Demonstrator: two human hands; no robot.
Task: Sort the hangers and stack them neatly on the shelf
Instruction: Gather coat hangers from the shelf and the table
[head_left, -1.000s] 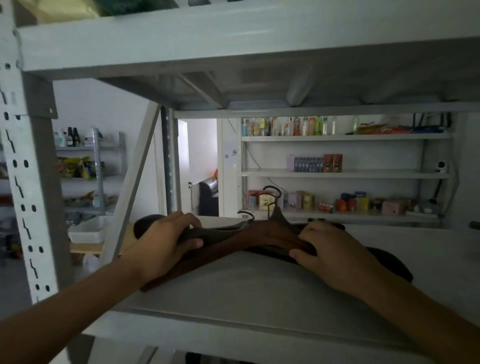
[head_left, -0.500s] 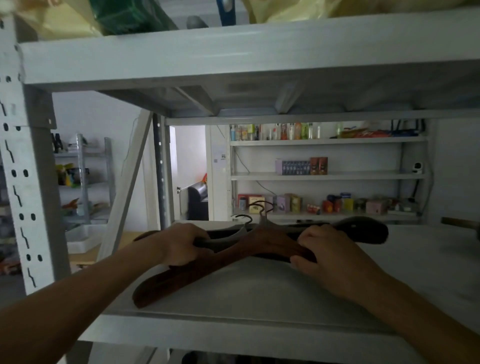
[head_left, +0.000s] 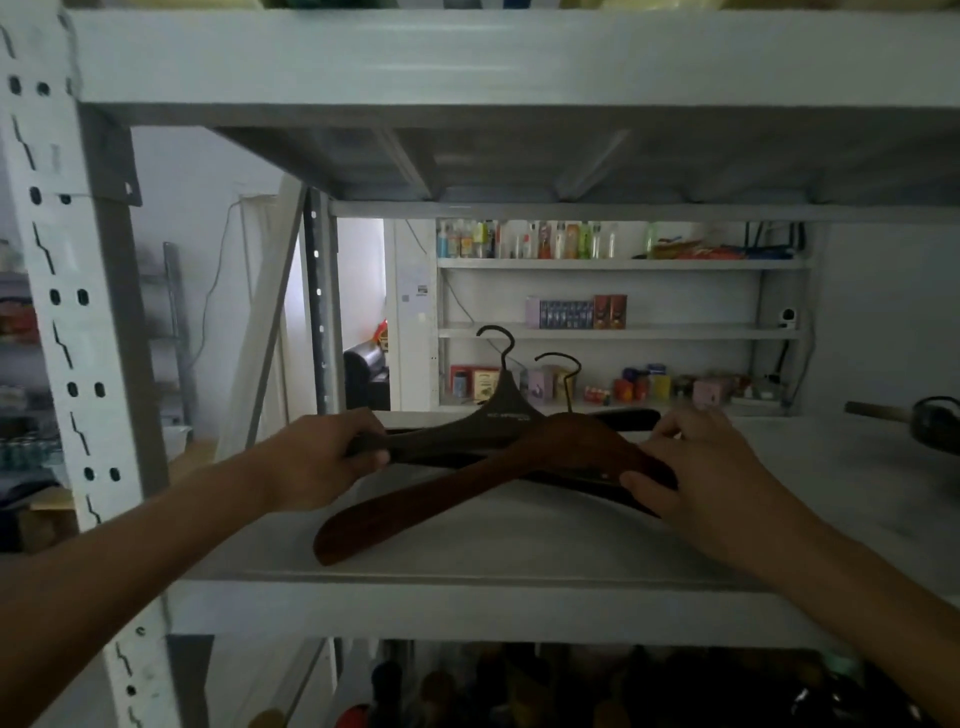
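A small stack of wooden hangers lies on the white metal shelf. On top is a reddish-brown hanger, its left arm reaching toward the shelf's front edge. Behind it a darker brown hanger with printed lettering has its hook up. My left hand grips the dark hanger's left arm. My right hand holds the right ends of the stack, thumb under and fingers over the reddish one. More dark hanger parts show beneath, partly hidden.
A perforated white upright stands at the left. The upper shelf hangs low overhead. A dark hanger end lies at the shelf's far right. Stocked shelves line the back wall. Dark items fill the level below.
The view has tilted so the shelf top shows more. The hangers have shifted apart, the reddish one swung with its left arm toward the front edge. Both hands keep hold.
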